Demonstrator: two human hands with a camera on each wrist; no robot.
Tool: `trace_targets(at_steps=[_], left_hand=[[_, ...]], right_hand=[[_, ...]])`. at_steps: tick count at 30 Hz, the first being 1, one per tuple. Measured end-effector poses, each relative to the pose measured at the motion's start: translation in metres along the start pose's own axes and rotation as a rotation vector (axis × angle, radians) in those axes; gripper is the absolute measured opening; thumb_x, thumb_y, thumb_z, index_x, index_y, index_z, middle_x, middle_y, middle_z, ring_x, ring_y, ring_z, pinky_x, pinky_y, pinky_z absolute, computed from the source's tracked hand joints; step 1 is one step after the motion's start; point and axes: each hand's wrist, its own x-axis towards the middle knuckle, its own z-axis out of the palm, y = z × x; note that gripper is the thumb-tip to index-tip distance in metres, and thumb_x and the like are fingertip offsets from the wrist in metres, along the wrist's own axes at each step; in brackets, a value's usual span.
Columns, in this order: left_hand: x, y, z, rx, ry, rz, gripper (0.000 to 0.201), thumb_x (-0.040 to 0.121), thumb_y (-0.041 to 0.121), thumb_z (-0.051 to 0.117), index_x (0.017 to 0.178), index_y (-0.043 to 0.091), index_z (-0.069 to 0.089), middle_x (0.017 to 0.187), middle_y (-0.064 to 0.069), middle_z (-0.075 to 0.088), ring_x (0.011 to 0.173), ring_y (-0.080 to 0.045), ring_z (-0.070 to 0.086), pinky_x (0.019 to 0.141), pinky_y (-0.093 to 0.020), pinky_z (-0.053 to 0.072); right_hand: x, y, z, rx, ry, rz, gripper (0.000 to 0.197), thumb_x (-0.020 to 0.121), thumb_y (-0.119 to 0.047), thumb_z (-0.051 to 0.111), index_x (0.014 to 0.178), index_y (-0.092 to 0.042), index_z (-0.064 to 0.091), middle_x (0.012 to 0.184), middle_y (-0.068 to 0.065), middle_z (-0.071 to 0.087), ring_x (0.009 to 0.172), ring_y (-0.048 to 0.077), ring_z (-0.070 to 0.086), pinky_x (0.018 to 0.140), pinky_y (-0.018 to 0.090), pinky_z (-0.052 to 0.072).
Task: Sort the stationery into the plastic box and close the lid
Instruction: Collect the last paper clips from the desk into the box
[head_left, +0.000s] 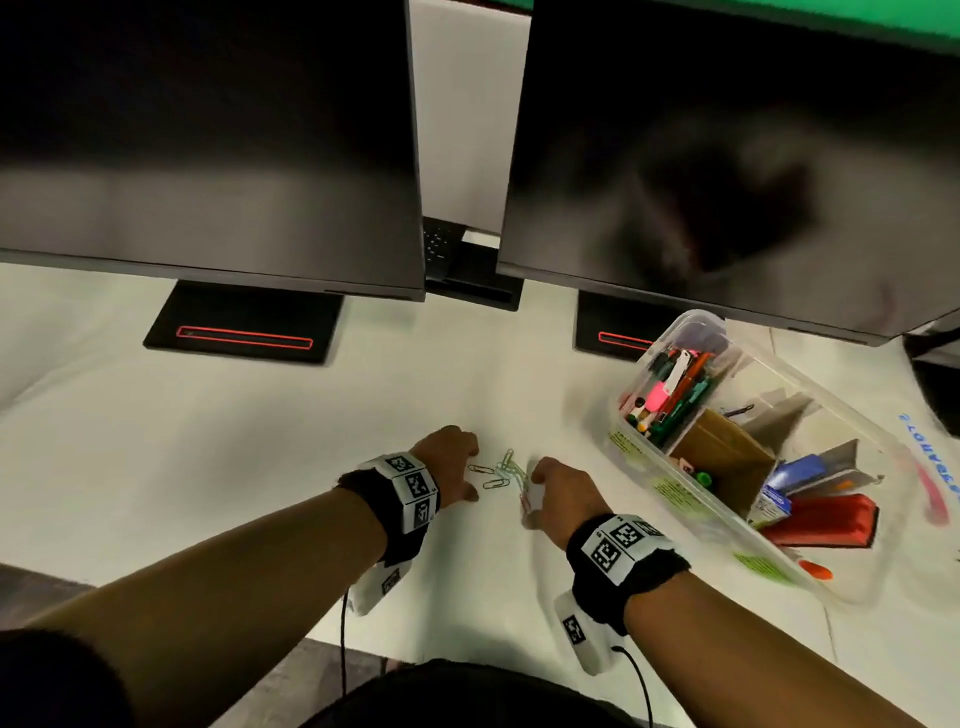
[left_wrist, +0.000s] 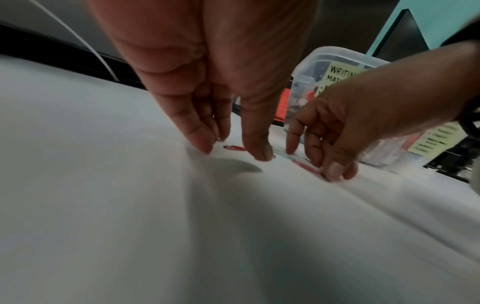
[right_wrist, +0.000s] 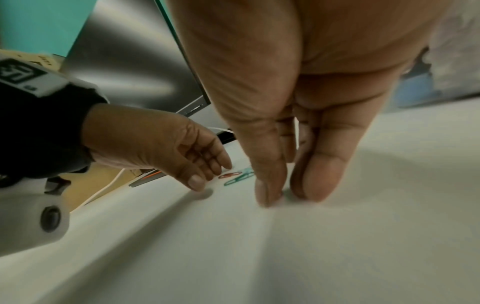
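Note:
Several coloured paper clips (head_left: 501, 473) (right_wrist: 235, 176) lie in a small heap on the white table. My left hand (head_left: 470, 478) (left_wrist: 233, 151) stands just left of them, its fingers fairly straight and its tips touching the table beside a red clip (left_wrist: 233, 148). On the heap's right side my right hand (head_left: 530, 493) (right_wrist: 285, 195) has its thumb and fingertips pressed together on the table, pinching a red clip (left_wrist: 307, 167). The clear plastic box (head_left: 691, 325) (left_wrist: 324, 57) stands open to the right, holding pens, a cardboard divider and a red stapler.
Two dark monitors (head_left: 208, 156) (head_left: 727, 156) hang over the back of the table, their stands (head_left: 244, 322) behind the hands. A clear plastic piece with blue and pink print (head_left: 930, 467) lies at the box's right. The table's front edge (head_left: 322, 636) is near my body.

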Motion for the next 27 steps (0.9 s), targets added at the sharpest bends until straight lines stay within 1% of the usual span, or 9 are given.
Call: trace_targets(at_steps=[3, 8, 10, 13, 16, 18, 22, 24, 27], left_hand=[[0.01, 0.005, 0.008, -0.044, 0.028, 0.046, 0.059, 0.078, 0.02, 0.073, 0.13, 0.01, 0.045, 0.131, -0.01, 0.046, 0.121, -0.026, 0.048, 0.101, -0.031, 0.038], [0.022, 0.019, 0.018, -0.096, 0.111, 0.106, 0.047, 0.079, 0.008, 0.068, 0.123, 0.008, 0.051, 0.123, -0.012, 0.053, 0.114, -0.029, 0.053, 0.092, -0.031, 0.041], [0.025, 0.023, 0.019, -0.095, 0.135, 0.113, 0.044, 0.08, 0.008, 0.066, 0.121, 0.007, 0.052, 0.12, -0.013, 0.055, 0.111, -0.029, 0.055, 0.09, -0.032, 0.043], [0.026, 0.019, 0.019, -0.155, 0.138, 0.124, 0.058, 0.08, 0.008, 0.068, 0.132, 0.009, 0.043, 0.127, -0.013, 0.051, 0.116, -0.028, 0.053, 0.098, -0.032, 0.042], [0.025, 0.008, 0.014, -0.187, 0.143, 0.137, 0.067, 0.077, 0.011, 0.073, 0.135, 0.011, 0.041, 0.131, -0.011, 0.045, 0.117, -0.026, 0.052, 0.101, -0.032, 0.042], [0.025, 0.004, 0.012, -0.145, 0.141, 0.143, 0.066, 0.076, 0.016, 0.074, 0.135, 0.012, 0.044, 0.131, -0.009, 0.045, 0.119, -0.025, 0.049, 0.102, -0.03, 0.04], [0.025, 0.007, 0.014, -0.049, 0.171, 0.207, 0.046, 0.081, 0.021, 0.069, 0.126, 0.016, 0.056, 0.124, -0.007, 0.054, 0.119, -0.025, 0.048, 0.101, -0.031, 0.039], [0.023, 0.01, 0.019, -0.038, 0.203, 0.214, 0.033, 0.084, 0.021, 0.064, 0.117, 0.018, 0.062, 0.119, -0.005, 0.057, 0.115, -0.025, 0.05, 0.098, -0.031, 0.041], [0.022, 0.011, 0.022, -0.026, 0.205, 0.2, 0.026, 0.088, 0.023, 0.061, 0.113, 0.019, 0.064, 0.116, -0.004, 0.058, 0.111, -0.024, 0.052, 0.094, -0.032, 0.043]], right_hand=[[0.009, -0.003, 0.007, 0.048, 0.092, 0.025, 0.043, 0.081, -0.015, 0.067, 0.12, -0.007, 0.05, 0.119, 0.013, 0.061, 0.11, 0.027, 0.056, 0.085, 0.025, 0.041], [0.028, -0.013, 0.01, 0.122, 0.214, 0.058, 0.026, 0.087, -0.013, 0.056, 0.112, -0.006, 0.054, 0.11, 0.015, 0.065, 0.103, 0.031, 0.059, 0.083, 0.029, 0.043], [0.034, -0.016, 0.012, 0.131, 0.222, 0.066, 0.027, 0.086, -0.009, 0.055, 0.113, -0.006, 0.054, 0.112, 0.015, 0.064, 0.104, 0.031, 0.058, 0.081, 0.026, 0.041], [0.033, -0.017, 0.017, 0.141, 0.278, 0.048, 0.034, 0.082, -0.005, 0.059, 0.116, -0.006, 0.054, 0.117, 0.016, 0.054, 0.104, 0.032, 0.056, 0.082, 0.024, 0.039], [0.028, -0.018, 0.02, 0.082, 0.302, -0.009, 0.046, 0.074, -0.004, 0.067, 0.118, -0.004, 0.055, 0.117, 0.016, 0.047, 0.099, 0.036, 0.056, 0.086, 0.033, 0.046], [0.028, -0.019, 0.021, 0.082, 0.285, -0.025, 0.043, 0.073, -0.005, 0.068, 0.115, -0.004, 0.058, 0.115, 0.016, 0.048, 0.098, 0.035, 0.056, 0.086, 0.032, 0.046], [0.034, -0.02, 0.022, 0.098, 0.266, -0.045, 0.021, 0.084, -0.006, 0.054, 0.101, -0.004, 0.065, 0.104, 0.016, 0.057, 0.094, 0.03, 0.057, 0.073, 0.02, 0.035], [0.035, -0.018, 0.023, 0.113, 0.253, -0.03, 0.02, 0.087, -0.009, 0.051, 0.098, -0.004, 0.066, 0.102, 0.015, 0.059, 0.095, 0.028, 0.056, 0.07, 0.018, 0.03], [0.035, -0.014, 0.024, 0.092, 0.246, -0.018, 0.019, 0.088, -0.012, 0.049, 0.094, -0.006, 0.067, 0.1, 0.014, 0.063, 0.094, 0.027, 0.057, 0.07, 0.02, 0.03]])
